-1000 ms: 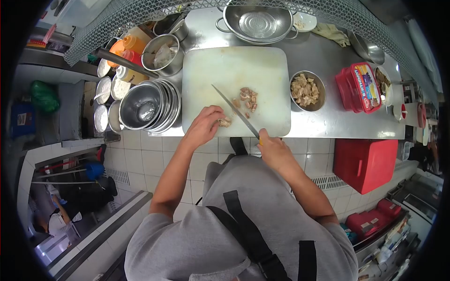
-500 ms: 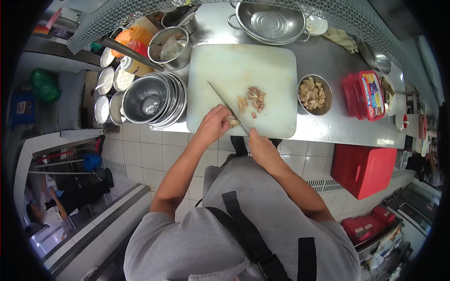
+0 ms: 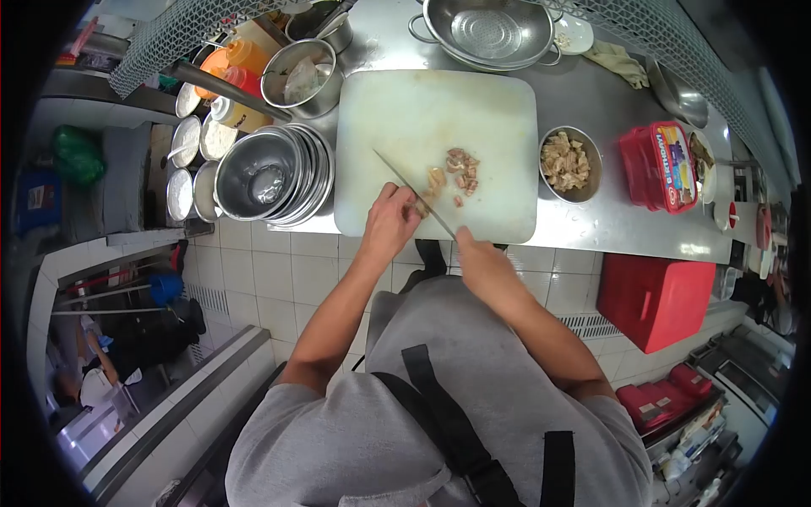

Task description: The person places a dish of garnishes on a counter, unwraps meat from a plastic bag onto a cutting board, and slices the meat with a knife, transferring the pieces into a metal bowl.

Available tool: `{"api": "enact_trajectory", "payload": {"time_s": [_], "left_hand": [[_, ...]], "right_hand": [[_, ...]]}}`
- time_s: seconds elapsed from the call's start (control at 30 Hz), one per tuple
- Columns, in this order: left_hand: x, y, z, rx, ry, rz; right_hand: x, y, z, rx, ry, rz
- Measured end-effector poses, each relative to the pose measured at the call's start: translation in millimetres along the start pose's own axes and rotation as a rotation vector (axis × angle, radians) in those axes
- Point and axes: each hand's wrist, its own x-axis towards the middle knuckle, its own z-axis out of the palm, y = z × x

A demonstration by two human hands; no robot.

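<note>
A kitchen knife (image 3: 414,191) lies slantwise over the white cutting board (image 3: 372,110), its tip pointing to the far left. My right hand (image 3: 490,269) is closed round its handle at the board's near edge. Left of the blade, my left hand (image 3: 392,223) has its fingers curled and pressed down on a small piece of meat (image 3: 422,208), mostly hidden by the fingers and blade. Just beyond the blade are cut reddish-brown meat pieces (image 3: 462,169) and a paler piece (image 3: 436,178).
Right of the board stands a steel bowl of meat chunks (image 3: 565,163), then a red tub (image 3: 661,167). Stacked steel bowls (image 3: 263,175) are at the left, near squeeze bottles (image 3: 239,115). A colander (image 3: 488,34) sits behind. A red bin (image 3: 650,300) stands below the counter.
The view has shifted slightly, so the board sits higher in the picture. The knife and right hand have moved a little to the right. Less of the piece under my left fingers shows.
</note>
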Motion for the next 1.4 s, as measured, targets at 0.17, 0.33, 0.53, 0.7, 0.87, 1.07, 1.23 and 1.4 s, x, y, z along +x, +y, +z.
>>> {"api": "enact_trajectory", "payload": {"time_s": [0.17, 0.33, 0.53, 0.7, 0.87, 1.07, 1.23, 1.4], "left_hand": [[-3.9, -3.6, -4.9, 0.007, 0.02, 0.0], [-8.2, -3.1, -4.8, 0.009, 0.057, -0.093], [-16.1, 4.1, -10.2, 0.079, 0.135, 0.164], [-13.7, -2.0, -9.2, 0.145, 0.014, 0.122], [-15.7, -11.9, -3.1, 0.036, 0.031, 0.068], [-22.1, -7.9, -12.1, 0.066, 0.091, 0.179], [-20.0, -11.3, -8.9, 0.112, 0.129, 0.289], [-17.8, 0.6, -1.6, -0.029, 0.014, 0.081]], "right_hand": [[27.8, 3.4, 25.4, 0.026, 0.076, -0.039], [19.7, -3.5, -10.4, -0.038, 0.044, -0.032], [-13.7, -25.5, -26.4, -0.068, -0.043, 0.009], [-20.5, -30.9, -14.5, -0.129, 0.026, -0.006], [6.1, -12.3, 17.7, -0.132, 0.061, -0.068], [35.2, 3.8, -4.5, -0.007, -0.011, -0.096], [4.3, -12.4, -24.6, -0.114, 0.033, -0.013], [-12.9, -24.4, -15.3, -0.16, 0.009, 0.005]]}}
